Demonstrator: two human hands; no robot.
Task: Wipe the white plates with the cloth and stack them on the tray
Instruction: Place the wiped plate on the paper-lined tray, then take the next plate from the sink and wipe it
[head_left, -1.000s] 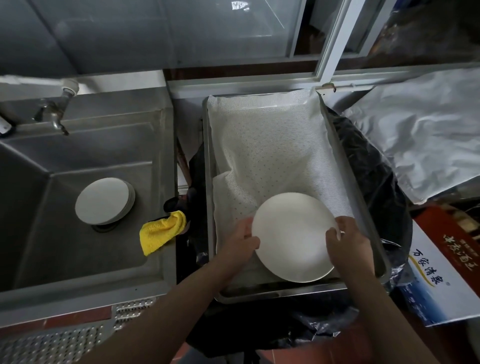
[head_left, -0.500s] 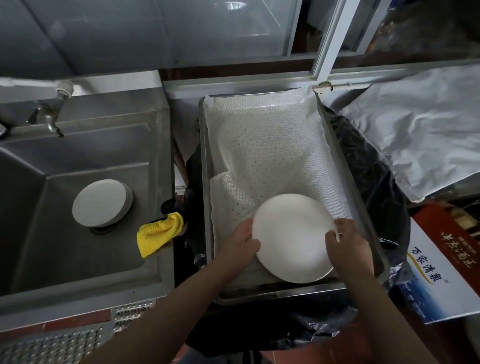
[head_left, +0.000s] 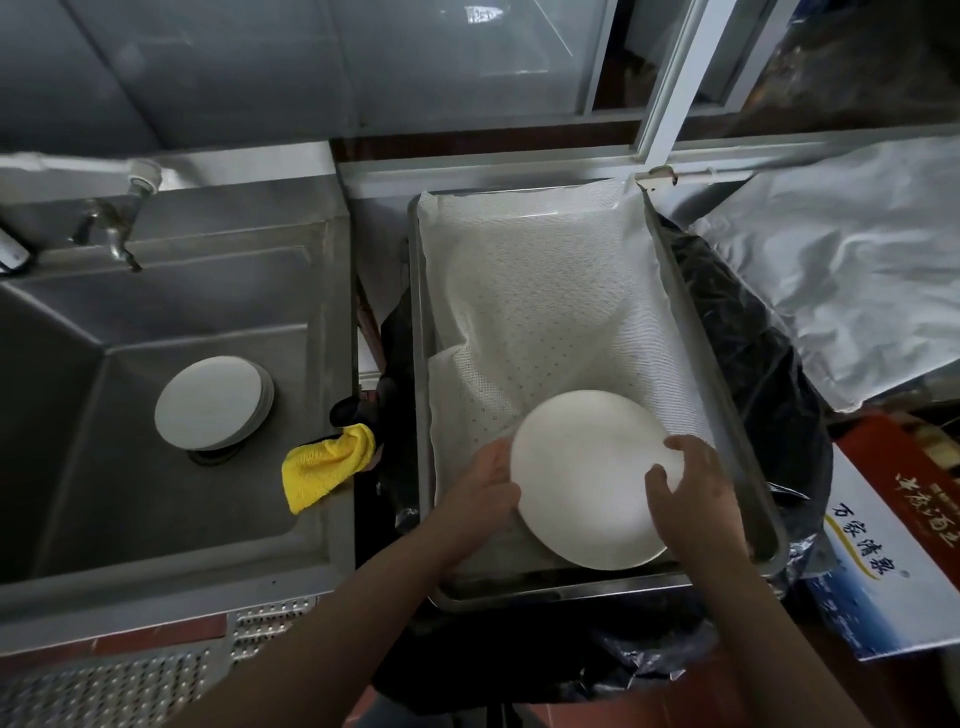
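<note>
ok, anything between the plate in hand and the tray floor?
Nothing visible. The plate, held at its edges by the left hand and right hand, sits low over the white liner at the near end of the tray, where no other plate shows.

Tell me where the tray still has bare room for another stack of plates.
The tray's far half is free: bare white liner from the back wall to the plate. The near end is crowded: the left hand and right hand hold that plate at its edges.
</note>
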